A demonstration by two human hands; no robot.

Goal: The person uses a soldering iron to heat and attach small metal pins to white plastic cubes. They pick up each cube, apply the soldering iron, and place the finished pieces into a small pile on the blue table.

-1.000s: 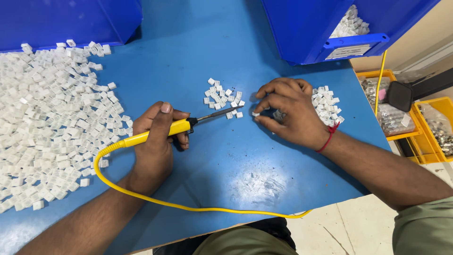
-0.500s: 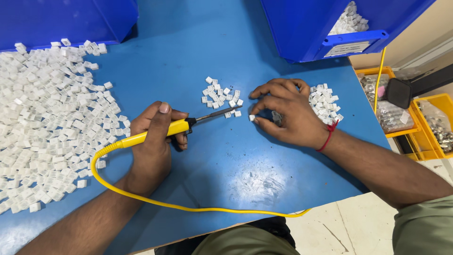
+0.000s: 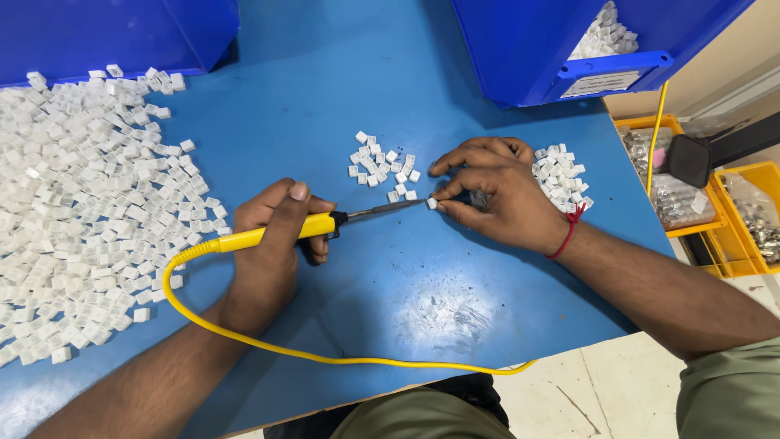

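My left hand (image 3: 272,244) grips a yellow-handled soldering iron (image 3: 268,234) whose thin metal tip points right. That tip touches a small white plastic cube (image 3: 432,203), pinched between thumb and fingers of my right hand (image 3: 496,195) on the blue table (image 3: 406,301). A little cluster of similar white cubes (image 3: 378,162) lies just above the tip. Another small heap of cubes (image 3: 561,175) sits behind my right hand. The iron's yellow cord (image 3: 325,356) loops over the table toward its front edge.
A broad spread of white cubes (image 3: 81,203) covers the table's left side. Blue bins stand at the back left (image 3: 114,36) and back right (image 3: 552,49), the right one holding white cubes. Yellow trays (image 3: 731,211) with bagged small parts stand off the table's right edge.
My right hand has shifted slightly left and brought a white cube up against the iron's tip. The left hand with the iron has barely moved.
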